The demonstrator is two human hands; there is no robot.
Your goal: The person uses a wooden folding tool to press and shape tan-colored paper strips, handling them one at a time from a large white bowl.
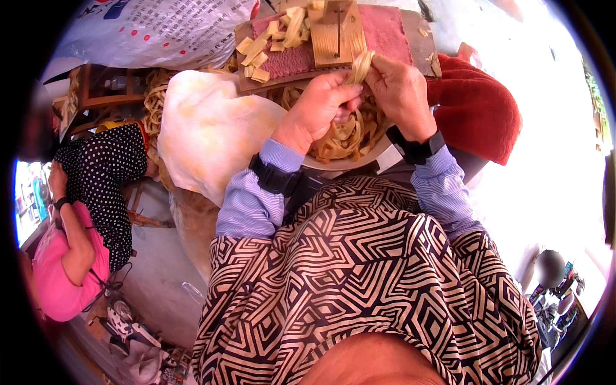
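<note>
Both my hands meet above a white bowl (350,165) of long, pale tan strips (346,136). Between them is a folded, glossy yellow strip (362,66), its looped end standing up above my fingers. My left hand (317,108) pinches its lower part, fingers curled. From the other side my right hand (403,93) grips it with thumb and fingers. Just beyond stands a wooden block (340,42) with a thin upright metal rod. Beside the block, short folded yellow pieces (260,59) lie in a loose pile.
Block and pieces rest on a board (420,51) covered partly by a red cloth (385,32). White cloth (205,122) drapes left of the bowl, a printed sack (160,35) behind it. Dark red fabric (478,109) lies right. Another person in pink (67,269) sits at left.
</note>
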